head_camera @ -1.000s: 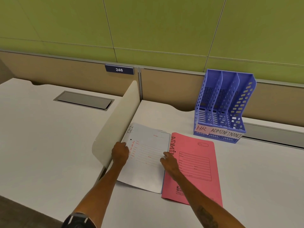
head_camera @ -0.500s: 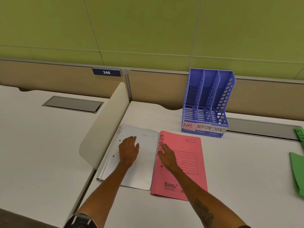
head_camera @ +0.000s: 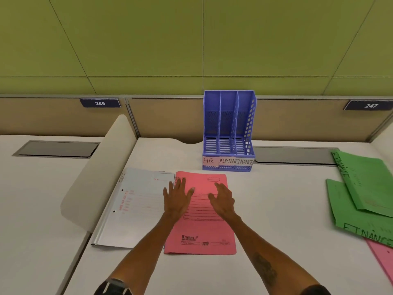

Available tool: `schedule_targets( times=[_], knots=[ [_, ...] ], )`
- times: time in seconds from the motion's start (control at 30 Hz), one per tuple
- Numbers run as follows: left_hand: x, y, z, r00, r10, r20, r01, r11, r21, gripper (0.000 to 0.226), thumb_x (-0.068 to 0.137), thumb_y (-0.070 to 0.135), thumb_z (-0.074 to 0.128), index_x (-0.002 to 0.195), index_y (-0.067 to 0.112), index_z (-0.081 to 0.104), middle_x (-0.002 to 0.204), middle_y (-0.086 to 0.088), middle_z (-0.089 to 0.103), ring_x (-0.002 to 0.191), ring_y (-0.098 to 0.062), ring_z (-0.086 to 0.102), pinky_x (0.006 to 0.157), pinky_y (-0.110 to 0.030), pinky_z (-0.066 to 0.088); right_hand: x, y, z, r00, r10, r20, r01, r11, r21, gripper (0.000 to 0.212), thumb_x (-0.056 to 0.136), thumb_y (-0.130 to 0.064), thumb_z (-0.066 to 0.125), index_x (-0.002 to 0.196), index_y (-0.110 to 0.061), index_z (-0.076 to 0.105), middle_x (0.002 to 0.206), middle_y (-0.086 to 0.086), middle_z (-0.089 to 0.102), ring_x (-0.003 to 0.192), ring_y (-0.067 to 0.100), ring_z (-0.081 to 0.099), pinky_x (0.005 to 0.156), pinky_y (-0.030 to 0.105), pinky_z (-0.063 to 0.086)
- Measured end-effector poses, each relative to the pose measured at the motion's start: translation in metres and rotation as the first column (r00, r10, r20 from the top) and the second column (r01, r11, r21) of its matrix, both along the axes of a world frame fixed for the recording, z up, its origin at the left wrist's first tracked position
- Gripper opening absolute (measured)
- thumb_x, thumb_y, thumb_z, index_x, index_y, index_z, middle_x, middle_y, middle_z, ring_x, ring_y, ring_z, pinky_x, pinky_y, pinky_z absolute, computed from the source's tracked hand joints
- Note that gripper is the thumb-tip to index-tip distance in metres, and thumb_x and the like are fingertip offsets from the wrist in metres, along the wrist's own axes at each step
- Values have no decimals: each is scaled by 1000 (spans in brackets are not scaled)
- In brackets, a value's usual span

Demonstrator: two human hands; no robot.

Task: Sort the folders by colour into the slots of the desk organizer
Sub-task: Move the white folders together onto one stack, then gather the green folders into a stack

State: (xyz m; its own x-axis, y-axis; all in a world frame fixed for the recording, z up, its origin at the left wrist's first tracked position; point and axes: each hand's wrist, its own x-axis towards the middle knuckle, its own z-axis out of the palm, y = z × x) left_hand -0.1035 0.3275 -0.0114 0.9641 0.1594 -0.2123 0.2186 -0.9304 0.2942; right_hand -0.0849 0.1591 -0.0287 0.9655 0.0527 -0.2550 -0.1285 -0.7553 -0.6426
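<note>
Ahead of my hands, the blue desk organizer [head_camera: 229,133] stands against the back partition [head_camera: 165,118], its three slots open at the top and front. A bare strip of desk [head_camera: 276,209] lies between it and the pink folder [head_camera: 200,231], so the way forward is free. To my left, the white folder [head_camera: 136,209] lies just beside the pink one, and beyond it the curved divider panel [head_camera: 102,173] walls off that side. To my right, open desk runs as far as the green folders [head_camera: 361,199] stacked at the edge, with another pink folder [head_camera: 382,260] under them.
</note>
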Motion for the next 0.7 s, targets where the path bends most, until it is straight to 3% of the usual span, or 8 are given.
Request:
schedule_targets(
  times=[0.43,0.7],
  knots=[
    [19,-117,-6,974,-226,7,226,974,8,62,103,45,34,156,17,18,164,-3,17,153,-29,9,124,-50,13,-1,-135,1,970,-242,-38,240,969,-56,59,100,-37,49,152,-17,30,161,5,23,148,29,22,117,48,24],
    [27,-187,-13,929,-367,-54,365,930,-36,64,103,39,41,157,16,15,165,-4,9,153,-29,4,125,-45,10,-8,-217,-1,894,-449,-13,448,891,76,55,99,-26,52,150,-12,35,156,9,33,144,30,29,115,46,26]
  ],
)
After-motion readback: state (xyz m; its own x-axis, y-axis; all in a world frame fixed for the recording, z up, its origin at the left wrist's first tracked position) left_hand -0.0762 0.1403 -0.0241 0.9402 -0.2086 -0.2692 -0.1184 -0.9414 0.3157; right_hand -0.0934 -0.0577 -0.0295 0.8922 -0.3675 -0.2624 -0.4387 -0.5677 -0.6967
